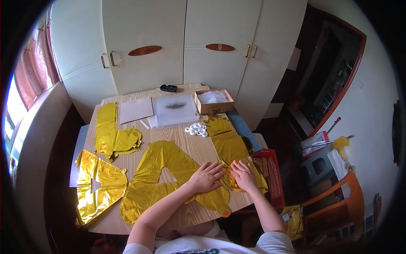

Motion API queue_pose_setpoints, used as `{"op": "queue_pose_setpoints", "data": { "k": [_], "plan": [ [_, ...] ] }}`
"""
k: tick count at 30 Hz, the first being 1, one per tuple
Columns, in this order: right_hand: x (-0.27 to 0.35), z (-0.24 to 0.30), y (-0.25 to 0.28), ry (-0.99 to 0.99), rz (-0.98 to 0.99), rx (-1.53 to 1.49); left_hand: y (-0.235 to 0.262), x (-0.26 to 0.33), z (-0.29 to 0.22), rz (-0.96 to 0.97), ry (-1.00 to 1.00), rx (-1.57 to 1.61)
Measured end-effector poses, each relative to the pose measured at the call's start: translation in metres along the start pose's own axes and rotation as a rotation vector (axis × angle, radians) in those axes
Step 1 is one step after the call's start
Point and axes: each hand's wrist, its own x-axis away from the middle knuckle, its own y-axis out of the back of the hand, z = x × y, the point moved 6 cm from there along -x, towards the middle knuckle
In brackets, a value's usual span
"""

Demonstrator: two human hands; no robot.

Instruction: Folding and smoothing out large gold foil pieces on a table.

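Note:
Flat gold foil balloons lie on the wooden table. A large letter-shaped balloon with a triangular hole (148,186) stretches across the front middle. My left hand (206,177) rests over its right side, fingers stretched toward the crumpled gold foil (229,180) between my hands. Close beside, my right hand (243,174) lies on that foil with its fingers extended. Beyond my hands a stack of flat gold foil (228,142) reaches toward the back right. At the left are a shiny gold balloon (108,180) and a folded L-shaped one (116,139).
Toward the back are a grey sheet (136,110), clear plastic sleeves (175,111), white rings (196,130), a carton of clear bags (214,102) and a black object (168,88). A red basket (275,180) adjoins the table's right edge, near a wooden chair (351,199).

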Motion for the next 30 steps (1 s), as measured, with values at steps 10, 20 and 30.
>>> {"op": "queue_pose_setpoints", "data": {
  "k": [10, 20, 30],
  "plan": [
    [0.001, -0.006, 0.0, -0.037, 0.002, -0.084, 0.018, -0.021, -0.008, -0.035, 0.138, 0.089],
    [0.003, -0.009, 0.005, -0.044, -0.034, -0.275, -0.005, -0.048, 0.0, -0.035, 0.614, 0.804],
    [0.006, 0.004, 0.023, 0.035, -0.017, -0.265, -0.017, -0.049, 0.003, 0.043, 0.706, 0.798]
  ]
}}
